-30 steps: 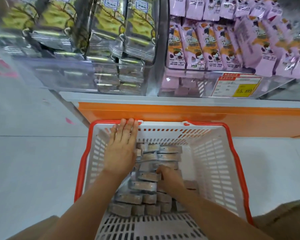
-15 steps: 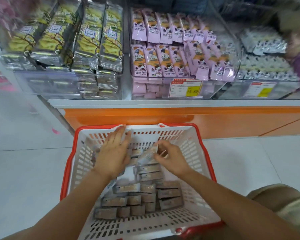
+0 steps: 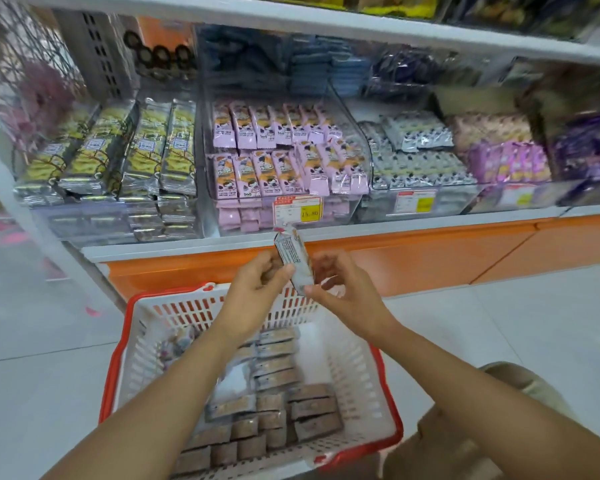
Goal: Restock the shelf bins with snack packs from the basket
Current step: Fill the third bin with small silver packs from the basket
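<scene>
Shelf restocking under way: a person's left hand (image 3: 253,289) and right hand (image 3: 347,296) hold a single snack pack (image 3: 292,256) between them, above the far rim of a red-rimmed white shopping basket (image 3: 142,362) and in front of the orange shelf base (image 3: 430,251). The left hand's fingers curl round the pack's left side; the right hand pinches its lower end between thumb and fingertips, the other fingers loosely bent. The pack stands nearly upright, top leaning slightly left, its printed back facing the camera. Below, rows of brown and grey snack packs (image 3: 312,407) lie flat in the basket, which rests on pale floor tiles (image 3: 32,323). On the shelf behind, clear plastic bins carry stock: pink-wrapped packs (image 3: 274,150) directly above the hands, with a yellow price tag (image 3: 298,210) on the bin front; yellow-and-silver packs (image 3: 118,157) to the left; grey-white packs (image 3: 413,150) to the right. Purple wrappers farther right are too blurred to make out.
</scene>
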